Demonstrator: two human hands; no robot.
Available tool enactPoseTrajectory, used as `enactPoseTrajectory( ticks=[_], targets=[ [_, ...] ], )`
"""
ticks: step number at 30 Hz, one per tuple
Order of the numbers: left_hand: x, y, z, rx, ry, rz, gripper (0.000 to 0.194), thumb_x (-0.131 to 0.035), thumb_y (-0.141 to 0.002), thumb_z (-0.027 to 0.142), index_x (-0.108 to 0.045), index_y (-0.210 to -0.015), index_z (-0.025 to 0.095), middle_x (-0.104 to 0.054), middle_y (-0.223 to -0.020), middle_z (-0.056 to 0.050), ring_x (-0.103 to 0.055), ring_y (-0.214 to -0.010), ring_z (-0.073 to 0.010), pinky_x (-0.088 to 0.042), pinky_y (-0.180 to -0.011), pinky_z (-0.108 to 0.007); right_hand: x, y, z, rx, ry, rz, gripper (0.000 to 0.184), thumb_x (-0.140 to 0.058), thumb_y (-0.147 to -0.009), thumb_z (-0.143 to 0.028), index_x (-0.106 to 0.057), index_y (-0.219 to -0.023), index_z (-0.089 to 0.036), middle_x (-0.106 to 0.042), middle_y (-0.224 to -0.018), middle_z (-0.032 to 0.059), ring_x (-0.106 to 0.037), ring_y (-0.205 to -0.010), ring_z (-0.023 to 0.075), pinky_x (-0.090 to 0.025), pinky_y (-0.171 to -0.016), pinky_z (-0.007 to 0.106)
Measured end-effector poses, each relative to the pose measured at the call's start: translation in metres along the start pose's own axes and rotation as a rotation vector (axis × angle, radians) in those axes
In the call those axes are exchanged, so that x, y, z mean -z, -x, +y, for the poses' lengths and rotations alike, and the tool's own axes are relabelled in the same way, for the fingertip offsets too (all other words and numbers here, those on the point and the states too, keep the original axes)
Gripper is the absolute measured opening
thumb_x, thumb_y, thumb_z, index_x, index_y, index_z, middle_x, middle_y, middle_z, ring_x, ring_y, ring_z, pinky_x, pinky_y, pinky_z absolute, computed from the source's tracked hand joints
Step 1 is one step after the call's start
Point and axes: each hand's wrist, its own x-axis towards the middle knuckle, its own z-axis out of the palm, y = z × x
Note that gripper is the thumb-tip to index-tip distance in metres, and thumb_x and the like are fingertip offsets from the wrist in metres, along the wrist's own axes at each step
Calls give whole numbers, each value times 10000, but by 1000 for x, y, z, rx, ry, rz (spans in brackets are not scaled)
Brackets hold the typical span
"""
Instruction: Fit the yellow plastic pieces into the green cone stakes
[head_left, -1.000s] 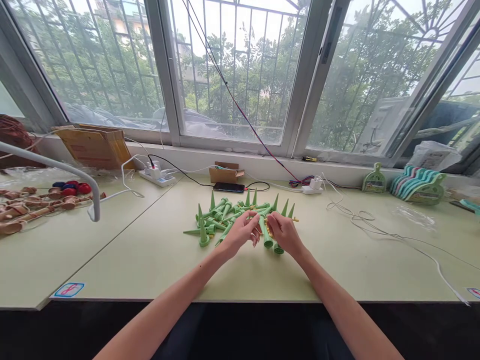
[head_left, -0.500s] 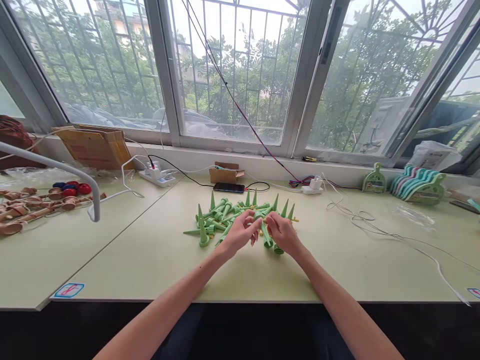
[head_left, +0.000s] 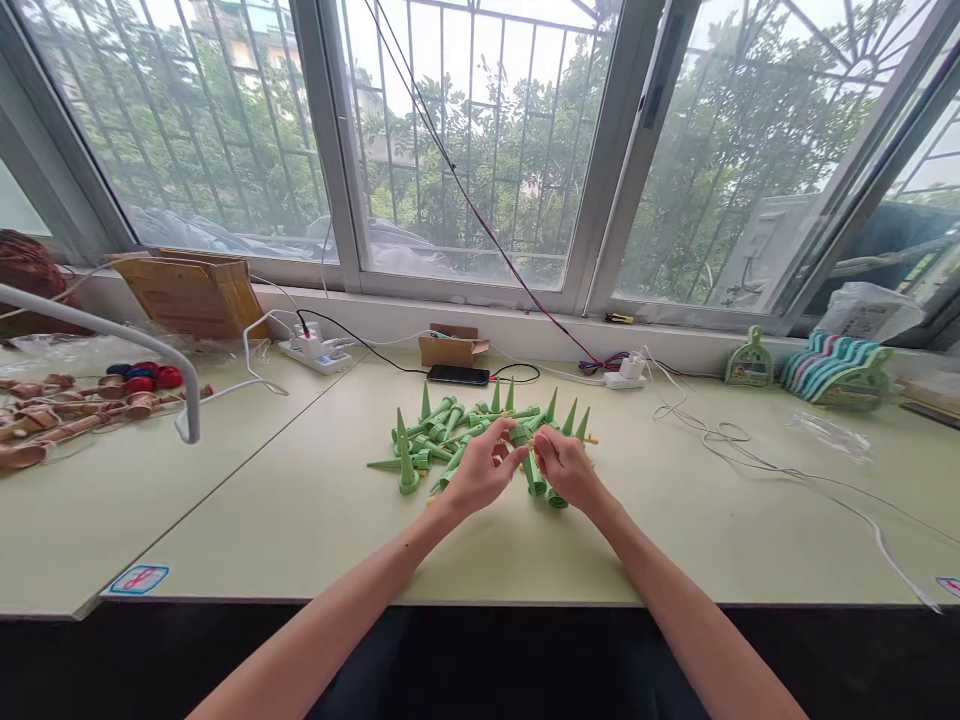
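Note:
In the middle of the table lies a heap of green plastic watering spikes (head_left: 437, 430), some on their sides and several standing point up. My left hand (head_left: 484, 465) is closed around the wide end of one green spike (head_left: 519, 434), held just above the heap. Against that spike's side, my right hand (head_left: 568, 466) pinches a small yellowish piece (head_left: 532, 441), largely hidden by the fingertips. Below the hands, an open-ended spike (head_left: 535, 480) and another spike (head_left: 556, 498) rest on the table.
Behind the heap are a phone (head_left: 458, 376) and a small cardboard box (head_left: 453, 347). Wooden toys (head_left: 45, 420) lie at the left, past a bent white tube (head_left: 191, 400). White cables (head_left: 750, 455) and a row of small dustpans (head_left: 836, 370) are at the right.
The spike in my left hand has turned, and its tip no longer points down toward me. My left hand has shifted slightly, with its fingers more curled; my right hand stays almost in place.

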Motion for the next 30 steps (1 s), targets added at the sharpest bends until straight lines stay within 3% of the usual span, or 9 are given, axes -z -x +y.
enactPoseTrajectory(
  ticks=[12,20,26,30],
  targets=[
    [0,4,8,-157,-203,-2,222,-558,-893,351,-583,-1072,222,-642,-943,-44,-550,-631,-115,-455,-540,-224,-3,0,3,-20,-11,34,526,-306,-1017,-504,-422,-595,-213,-482,-509,-6,-428,-473,130,-339,-502,278],
    [-1,5,7,-166,-203,8,271,-544,-893,313,-543,-1153,239,-600,-756,5,-520,-557,-105,-436,-546,-221,-2,-1,-1,-3,45,47,550,-293,-1019,-490,-402,-556,-214,-476,-492,-1,-425,-464,129,-341,-518,286],
    [-4,4,10,-124,-178,40,324,-554,-889,337,-481,-1189,238,-603,-1079,-62,-532,-544,-55,-428,-506,-192,-2,-2,-2,14,63,52,515,-296,-1023,-488,-421,-606,-213,-491,-526,-7,-431,-483,129,-336,-528,279],
    [-4,4,12,-87,-134,44,436,-603,-865,424,-453,-1228,237,-562,-1136,-91,-540,-548,-54,-441,-484,-195,-1,-2,-4,9,37,81,494,-309,-1019,-502,-423,-632,-217,-488,-537,-14,-440,-492,129,-340,-526,270]
  ],
)
